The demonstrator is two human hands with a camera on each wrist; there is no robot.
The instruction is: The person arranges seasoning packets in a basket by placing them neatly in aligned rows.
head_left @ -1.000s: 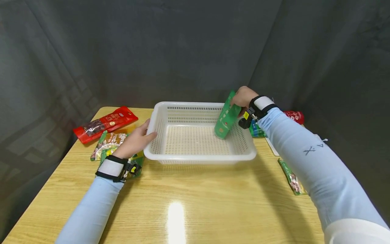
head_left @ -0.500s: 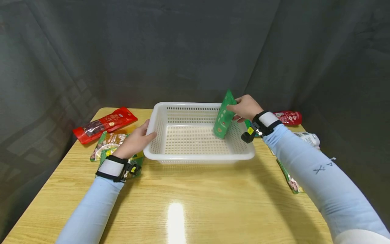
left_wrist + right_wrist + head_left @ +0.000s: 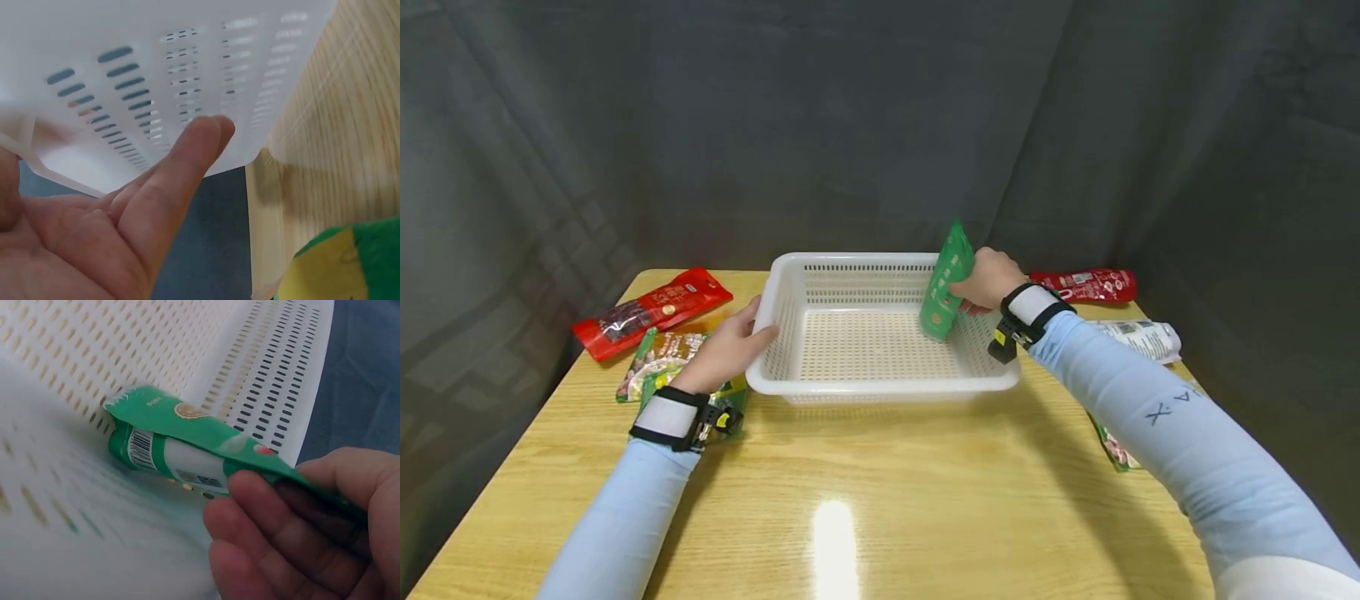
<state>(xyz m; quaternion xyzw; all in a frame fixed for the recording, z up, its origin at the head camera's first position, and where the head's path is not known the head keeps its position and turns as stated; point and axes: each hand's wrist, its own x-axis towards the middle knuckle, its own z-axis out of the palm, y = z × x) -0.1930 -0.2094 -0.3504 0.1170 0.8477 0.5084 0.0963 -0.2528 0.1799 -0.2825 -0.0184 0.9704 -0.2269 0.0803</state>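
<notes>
Bag (image 3: 942,296), long axis steep and leaning right, has its lower end inside basket (image 3: 880,387), right hand (image 3: 988,279) pinching it from the right, left hand (image 3: 730,346) gripping the basket's left end.

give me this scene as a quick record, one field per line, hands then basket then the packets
left hand: grips the left rim of the white basket
right hand: holds a green packet
held packet: tilted, lower end inside the basket, toward its right end
basket: perforated plastic, on a wooden table
packets left of basket: red; brown-and-green; green-and-yellow, partly hidden by the left hand
packets right of basket: dark red; white; green-edged, partly behind the sleeve
backdrop: dark curtain
</notes>
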